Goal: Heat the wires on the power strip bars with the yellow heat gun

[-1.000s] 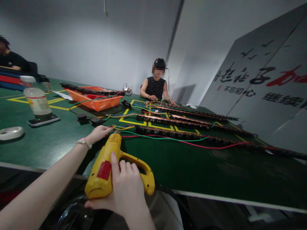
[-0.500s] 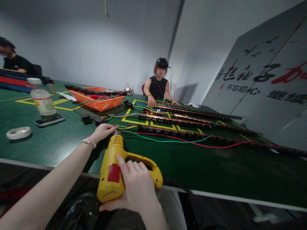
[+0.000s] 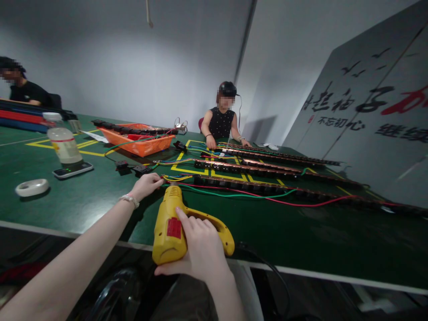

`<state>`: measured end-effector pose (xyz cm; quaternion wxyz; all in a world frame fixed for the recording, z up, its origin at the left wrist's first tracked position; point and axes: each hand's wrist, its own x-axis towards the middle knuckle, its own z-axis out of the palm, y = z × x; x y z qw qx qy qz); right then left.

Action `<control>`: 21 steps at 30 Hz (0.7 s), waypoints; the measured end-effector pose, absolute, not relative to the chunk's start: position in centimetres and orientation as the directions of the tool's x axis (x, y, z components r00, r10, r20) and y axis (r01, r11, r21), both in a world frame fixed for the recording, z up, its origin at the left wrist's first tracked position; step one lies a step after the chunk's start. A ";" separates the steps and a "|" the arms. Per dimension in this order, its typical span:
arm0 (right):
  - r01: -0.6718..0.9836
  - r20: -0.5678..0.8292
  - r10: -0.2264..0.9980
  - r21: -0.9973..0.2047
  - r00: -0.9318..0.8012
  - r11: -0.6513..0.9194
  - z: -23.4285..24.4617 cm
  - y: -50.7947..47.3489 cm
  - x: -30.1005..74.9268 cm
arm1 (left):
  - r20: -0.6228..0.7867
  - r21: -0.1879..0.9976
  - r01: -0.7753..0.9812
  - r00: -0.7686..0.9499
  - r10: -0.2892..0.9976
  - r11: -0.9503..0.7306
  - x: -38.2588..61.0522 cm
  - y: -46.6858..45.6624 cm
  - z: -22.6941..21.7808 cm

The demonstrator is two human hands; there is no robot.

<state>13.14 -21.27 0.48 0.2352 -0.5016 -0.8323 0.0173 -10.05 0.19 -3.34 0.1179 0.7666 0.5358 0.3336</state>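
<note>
My right hand (image 3: 197,249) is wrapped round the grip of a yellow heat gun (image 3: 172,223) with a red label, held over the near table edge, its nozzle aimed away from me. Just ahead of the nozzle, my left hand (image 3: 147,184) rests on the green table (image 3: 254,223) with its fingers curled on the ends of coloured wires (image 3: 174,177). Those wires run from the nearest long black power strip (image 3: 254,186). A bracelet sits on my left wrist.
More long power strips (image 3: 267,167) lie in rows beyond, with red and green wires (image 3: 267,196) trailing. An orange tray (image 3: 140,141), a plastic bottle (image 3: 65,145) on a phone, and a white tape roll (image 3: 31,187) sit left. A person (image 3: 222,118) works opposite; another sits far left.
The heat gun and my right hand have shifted right and forward toward the wire ends. My left hand stays on the wires. The view has drifted slightly.
</note>
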 end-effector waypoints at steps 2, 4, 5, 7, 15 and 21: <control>0.843 0.369 0.853 -0.253 -0.369 0.474 0.6 -21.1 13.6 | 0.381 0.518 0.767 0.190 0.905 -0.379 -10.1 0.3 -3.4; 0.853 0.365 0.861 -0.249 -0.355 0.458 0.7 -21.0 14.2 | 0.340 0.522 0.786 0.165 0.926 -0.332 -10.1 0.3 -3.3; 0.856 0.362 0.865 -0.253 -0.349 0.451 0.7 -21.1 14.5 | 0.317 0.527 0.790 0.158 0.935 -0.313 -10.2 0.4 -3.3; 0.859 0.356 0.871 -0.260 -0.339 0.441 0.8 -21.3 15.2 | 0.290 0.535 0.791 0.158 0.944 -0.297 -10.3 0.5 -3.3; 0.897 0.326 0.910 -0.269 -0.258 0.351 1.0 -22.7 18.3 | 0.249 0.595 0.737 0.210 0.946 -0.320 -10.9 1.2 -3.3; 0.933 0.358 0.921 -0.252 -0.155 0.255 0.8 -23.6 20.5 | 0.236 0.623 0.714 0.217 0.947 -0.319 -10.6 0.7 -2.8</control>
